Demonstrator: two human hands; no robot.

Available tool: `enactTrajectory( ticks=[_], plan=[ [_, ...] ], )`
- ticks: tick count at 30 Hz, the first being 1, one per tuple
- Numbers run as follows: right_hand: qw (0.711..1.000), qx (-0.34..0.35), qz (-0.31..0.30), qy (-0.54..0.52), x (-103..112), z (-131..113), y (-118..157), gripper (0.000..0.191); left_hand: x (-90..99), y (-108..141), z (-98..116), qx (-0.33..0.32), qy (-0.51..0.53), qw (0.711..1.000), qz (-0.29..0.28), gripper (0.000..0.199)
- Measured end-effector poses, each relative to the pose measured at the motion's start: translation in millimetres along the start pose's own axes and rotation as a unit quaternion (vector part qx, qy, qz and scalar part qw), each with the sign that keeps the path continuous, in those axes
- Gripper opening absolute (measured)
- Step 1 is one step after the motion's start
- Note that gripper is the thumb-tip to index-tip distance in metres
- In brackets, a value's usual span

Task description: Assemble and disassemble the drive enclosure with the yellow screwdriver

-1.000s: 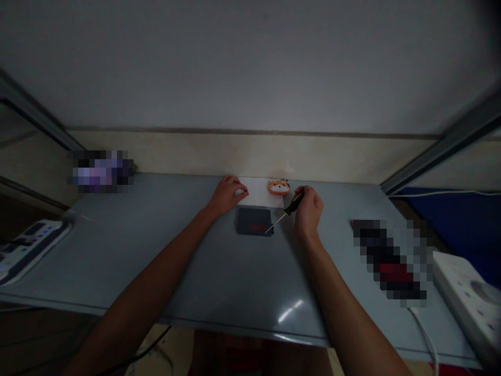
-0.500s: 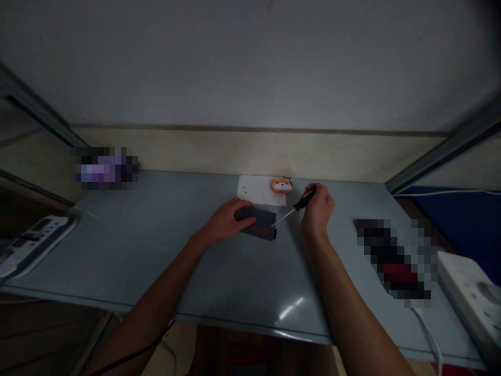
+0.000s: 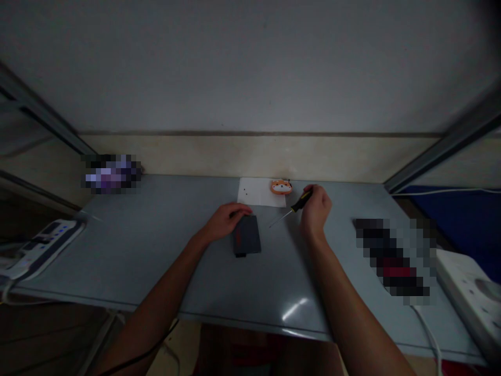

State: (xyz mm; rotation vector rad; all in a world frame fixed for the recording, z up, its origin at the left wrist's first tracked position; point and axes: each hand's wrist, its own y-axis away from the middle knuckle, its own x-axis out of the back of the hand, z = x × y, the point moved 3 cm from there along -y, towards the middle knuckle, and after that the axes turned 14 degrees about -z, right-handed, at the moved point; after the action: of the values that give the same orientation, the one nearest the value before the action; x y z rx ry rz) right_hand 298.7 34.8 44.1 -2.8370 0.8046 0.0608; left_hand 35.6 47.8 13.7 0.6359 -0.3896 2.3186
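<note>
A flat dark grey rectangular case (image 3: 249,235) with a reddish mark near its left side lies on the table, its long side now running front to back. I cannot tell its exact kind. My left hand (image 3: 224,221) grips its far left corner, fingers curled over the top edge. In my right hand (image 3: 316,210) is a screwdriver (image 3: 301,200) with a black and yellow handle, fingers closed around it. Its thin shaft points down and left, and the tip is just right of the case, apart from it.
Behind the case lies white paper (image 3: 256,194) with a few small dark specks, and an orange animal-faced item (image 3: 281,187) on its right edge. Power strips stand at left (image 3: 49,245) and right (image 3: 465,292). Blurred objects lie at back left and right. A wall closes the back.
The case has turned about a quarter turn under my left hand. The screwdriver tip, earlier over the case's right end, is now beside it.
</note>
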Motion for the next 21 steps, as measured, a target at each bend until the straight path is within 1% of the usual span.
enactTrajectory(
  ticks=[2, 5, 8, 11, 13, 17, 21],
  plan=[
    [0.999, 0.017, -0.017, 0.024, -2.4, 0.6, 1.7, 0.026, -1.6, 1.3, 1.4, -0.006, -0.001, 1.0, -0.006, 0.021],
    [0.995, 0.047, -0.053, 0.066, -9.6, -1.7, 7.5, 0.029, -1.3, 2.4, -0.6, -0.008, 0.025, 0.999, -0.031, 0.031],
    [0.991, 0.061, -0.089, 0.082, -19.3, -5.2, 16.0, 0.035, 1.3, 1.8, -4.5, 0.003, 0.057, 0.997, -0.051, 0.029],
    [0.988, 0.075, -0.111, 0.08, -27.4, -8.5, 23.9, 0.038, 3.5, 1.0, -6.7, 0.017, 0.08, 0.995, -0.062, 0.029],
    [0.986, 0.089, -0.113, 0.08, -30.2, -9.8, 27.3, 0.037, 4.4, 1.0, -7.0, 0.02, 0.09, 0.994, -0.062, 0.028],
    [0.986, 0.113, -0.097, 0.08, -30.2, -9.6, 29.2, 0.036, 4.3, 1.5, -7.6, 0.027, 0.102, 0.993, -0.062, 0.028],
    [0.985, 0.116, -0.095, 0.092, -29.1, -6.9, 28.2, 0.038, 4.1, 2.2, -7.6, 0.035, 0.102, 0.993, -0.056, 0.028]
  ],
)
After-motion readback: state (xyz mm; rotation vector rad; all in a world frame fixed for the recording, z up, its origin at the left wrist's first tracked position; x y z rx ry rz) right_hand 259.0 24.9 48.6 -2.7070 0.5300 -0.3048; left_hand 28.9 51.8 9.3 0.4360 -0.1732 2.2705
